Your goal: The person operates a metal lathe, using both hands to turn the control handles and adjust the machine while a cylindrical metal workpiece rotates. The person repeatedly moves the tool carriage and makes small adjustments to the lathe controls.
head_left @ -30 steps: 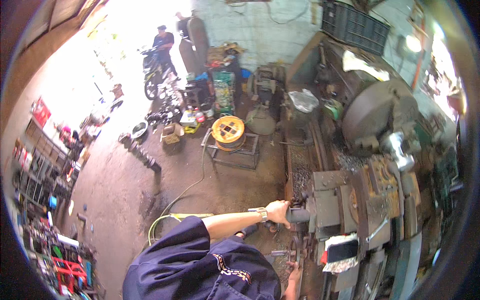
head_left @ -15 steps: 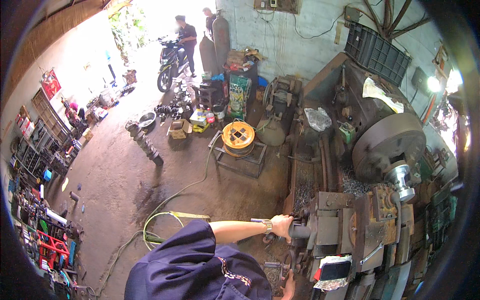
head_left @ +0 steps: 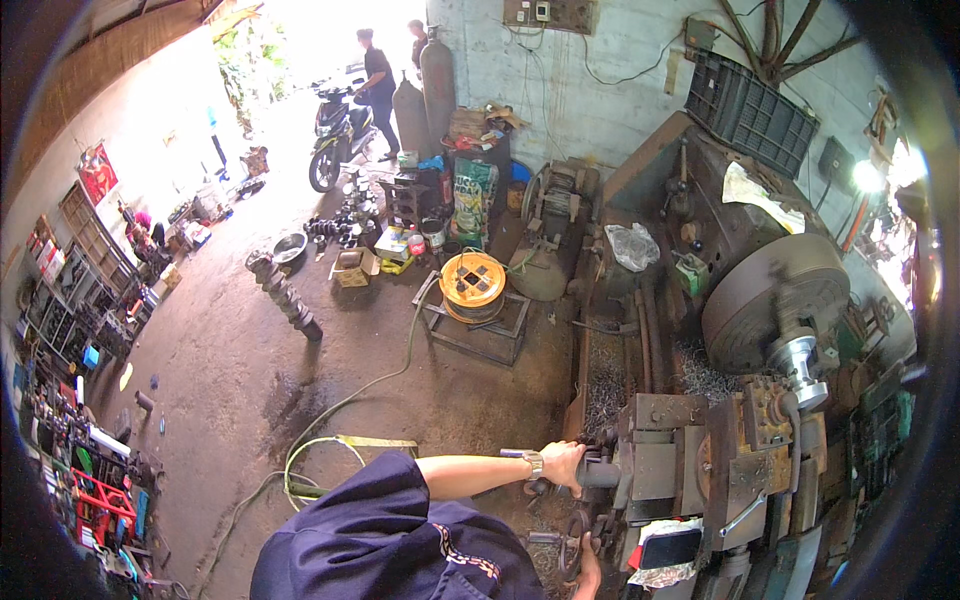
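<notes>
Brown workshop floor [head_left: 215,400] runs up to a lathe [head_left: 710,160] whose chuck [head_left: 770,290] looks smeared near its middle, which suggests spinning; a shiny flanged workpiece [head_left: 797,368] sits in it. Along the near edge of the carriage [head_left: 657,465], the left hand [head_left: 562,466] grasps the outer end of the handle hub [head_left: 600,474]. Below it, the right hand [head_left: 588,572] touches the rim of the handwheel [head_left: 570,545]; how firmly, I cannot tell. Uneven turning could drive the tool post [head_left: 768,415], just beside the workpiece, into it. Vibration might shake loose the wrench [head_left: 743,514] lying on the carriage, or walk the phone [head_left: 671,547] and its crumpled cloth [head_left: 650,576] over the near edge. The wristwatch [head_left: 535,464] could snag on the hub.
</notes>
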### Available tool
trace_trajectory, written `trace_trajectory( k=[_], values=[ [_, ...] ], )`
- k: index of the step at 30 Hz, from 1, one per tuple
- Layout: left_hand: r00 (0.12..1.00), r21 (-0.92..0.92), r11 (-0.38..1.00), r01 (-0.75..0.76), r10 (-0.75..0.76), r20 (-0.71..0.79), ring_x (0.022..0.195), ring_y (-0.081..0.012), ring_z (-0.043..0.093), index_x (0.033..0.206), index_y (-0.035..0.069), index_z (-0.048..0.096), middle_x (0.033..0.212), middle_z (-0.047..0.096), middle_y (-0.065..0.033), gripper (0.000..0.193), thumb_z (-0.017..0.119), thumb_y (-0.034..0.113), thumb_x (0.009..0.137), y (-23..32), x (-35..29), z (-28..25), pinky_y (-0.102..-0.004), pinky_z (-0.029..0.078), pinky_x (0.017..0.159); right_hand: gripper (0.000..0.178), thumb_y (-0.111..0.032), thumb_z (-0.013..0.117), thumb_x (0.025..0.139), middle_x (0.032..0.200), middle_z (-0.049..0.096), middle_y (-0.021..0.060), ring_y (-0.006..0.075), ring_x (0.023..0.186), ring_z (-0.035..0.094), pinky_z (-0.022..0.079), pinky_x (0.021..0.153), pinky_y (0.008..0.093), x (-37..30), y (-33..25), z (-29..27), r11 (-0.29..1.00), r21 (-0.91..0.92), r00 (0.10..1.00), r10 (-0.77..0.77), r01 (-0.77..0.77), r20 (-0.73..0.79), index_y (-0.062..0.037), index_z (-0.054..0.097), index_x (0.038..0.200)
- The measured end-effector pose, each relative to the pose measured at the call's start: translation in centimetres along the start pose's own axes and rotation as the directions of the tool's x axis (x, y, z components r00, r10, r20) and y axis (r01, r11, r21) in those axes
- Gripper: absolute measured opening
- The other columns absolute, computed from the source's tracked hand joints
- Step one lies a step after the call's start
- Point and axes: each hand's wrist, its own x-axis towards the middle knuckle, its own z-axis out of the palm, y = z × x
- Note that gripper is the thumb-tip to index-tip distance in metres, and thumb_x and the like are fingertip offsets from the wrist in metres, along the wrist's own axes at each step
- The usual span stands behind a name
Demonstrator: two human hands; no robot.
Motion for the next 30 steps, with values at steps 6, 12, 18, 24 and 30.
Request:
trace_trajectory(
  k=[6, 12, 18, 24, 30],
  values=[
    [1.000, -0.001, 1.000, 0.003, -0.003, -0.002, 0.119, -0.0383, 0.059, 0.136, -0.005, 0.048, 0.125, 0.061, -0.0232, 0.113, 0.091, 0.059, 0.054, -0.2, 0.1, 0.1, -0.0455, 0.049, 0.101, 0.080, -0.079, 0.062, 0.081, 0.099, 0.066, 0.0168, 0.0313, 0.097, 0.064, 0.050, 0.086, 0.0490, -0.1, -0.8, 0.5, 0.970, -0.203, 0.984, 0.104, -0.132, -0.141, -0.0124, 0.071, 0.124],
    [1.000, 0.002, 1.000, -0.008, 0.008, -0.011, 0.119, -0.0385, 0.058, 0.137, -0.005, 0.048, 0.125, 0.062, -0.0224, 0.113, 0.091, 0.059, 0.054, 0.0, -0.2, -0.3, -0.0456, 0.048, 0.102, 0.081, -0.078, 0.064, 0.080, 0.070, 0.063, 0.0120, 0.0210, 0.061, 0.061, 0.049, 0.061, 0.0382, -0.6, 0.7, 1.0, 0.970, -0.195, 0.965, -0.180, 0.143, -0.191, -0.0037, 0.074, 0.110],
    [1.000, 0.012, 1.000, -0.024, 0.024, -0.019, 0.123, -0.0378, 0.058, 0.140, -0.005, 0.046, 0.129, 0.061, -0.0234, 0.115, 0.090, 0.058, 0.054, 0.2, -0.3, -0.3, -0.0436, 0.047, 0.105, 0.068, -0.068, 0.068, 0.084, 0.068, 0.063, 0.0081, 0.0183, 0.056, 0.057, 0.047, 0.055, 0.0353, 0.2, 1.7, 0.3, 0.969, -0.192, 0.964, -0.192, 0.157, -0.184, -0.0021, 0.076, 0.100],
    [0.999, 0.028, 0.999, -0.037, 0.037, -0.015, 0.120, -0.0381, 0.061, 0.139, -0.006, 0.048, 0.128, 0.062, -0.0246, 0.114, 0.090, 0.059, 0.055, 0.2, 0.0, -0.4, -0.0439, 0.049, 0.103, 0.053, -0.058, 0.073, 0.086, 0.073, 0.064, 0.0028, 0.0128, 0.058, 0.055, 0.045, 0.053, 0.0314, 2.2, 3.2, 0.1, 0.947, -0.247, 0.952, -0.253, 0.206, -0.172, -0.0070, 0.075, 0.100],
    [1.000, 0.027, 0.999, -0.024, 0.024, -0.007, 0.121, -0.0385, 0.059, 0.136, -0.005, 0.050, 0.127, 0.061, -0.0241, 0.112, 0.090, 0.061, 0.055, 0.1, -0.2, -0.4, -0.0441, 0.048, 0.103, 0.054, -0.058, 0.073, 0.086, 0.074, 0.065, 0.0024, 0.0128, 0.059, 0.056, 0.046, 0.054, 0.0314, 1.1, 3.5, 0.6, 0.924, 0.013, 0.914, -0.377, 0.383, -0.151, -0.0071, 0.075, 0.103]
  ],
)
